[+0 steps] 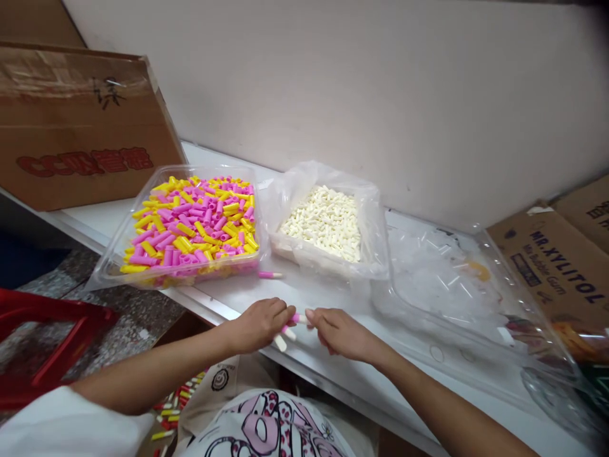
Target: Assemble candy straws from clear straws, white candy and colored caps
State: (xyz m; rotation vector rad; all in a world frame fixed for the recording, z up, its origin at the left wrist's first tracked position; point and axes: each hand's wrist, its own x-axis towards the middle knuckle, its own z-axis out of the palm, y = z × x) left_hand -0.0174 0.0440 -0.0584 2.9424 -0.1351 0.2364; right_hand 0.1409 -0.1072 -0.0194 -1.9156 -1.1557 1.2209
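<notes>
Nearest, below the table edge: red, yellow & white pcs (178,412); what holds them is hard to make out. Just above, risk is at the fingertips: the pink-and-white stick (299,318) btwn the hands could slip or go in crooked if the pinch is off-line, & the spare sticks (280,343) poking out under the L palm could drop over the edge if that grip loosens, as they're v. near it.

L hand (266,324): curled nearly closed, thumb & finger on the stick's pink part, spares tucked below, white ends out. R hand (340,333): narrow pinch on the stick's white end; rest of fingers folded, can't tell if anything's inside.

Beyond, on the white table (309,295): one loose stick (269,275), lying flat. Behind it, L side, clear tub (111,254) w/ pink & yellow tubes (200,222); next to it, bag-lined tub (375,254) of white pellets (326,222). R: clear tray (476,330). Far L, cardboard box (85,120); far R, another box (547,254). Wall (352,95) at back.
</notes>
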